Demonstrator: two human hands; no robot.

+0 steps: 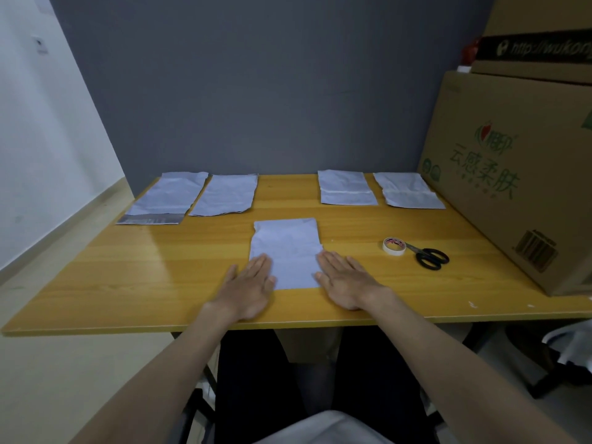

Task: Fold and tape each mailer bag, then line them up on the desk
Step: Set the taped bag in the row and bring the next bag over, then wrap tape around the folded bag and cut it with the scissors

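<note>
The wooden desk (pixel 128 277) is filling the view, with a big cardboard box (pixel 512 174) standing at three o'clock along its right edge. Up at twelve o'clock a back row is forming: two flat mailers, the far-left mailer (pixel 163 198) and the second mailer (pixel 226 195), are lying at eleven, while two folded mailers, the folded mailer (pixel 347 192) and the far-right folded mailer (pixel 408 195), are sitting at one o'clock, each showing a crease or strip across it.

Dead centre, the working mailer (pixel 286 251) is lying with its long axis running twelve to six, straight out from the person. The left hand (pixel 248 286) is pressing flat on its lower left corner, fingers straight and spread; the right hand (pixel 344 282) is doing the same on the lower right edge — both palms down, gripping nothing.

Out at two o'clock from the right hand, the tape roll (pixel 394 247) is touching the scissors (pixel 427 256). That hand is clearly the nearer one for the tape — the left looks better placed to pin the bag while folding along the short axis.
</note>
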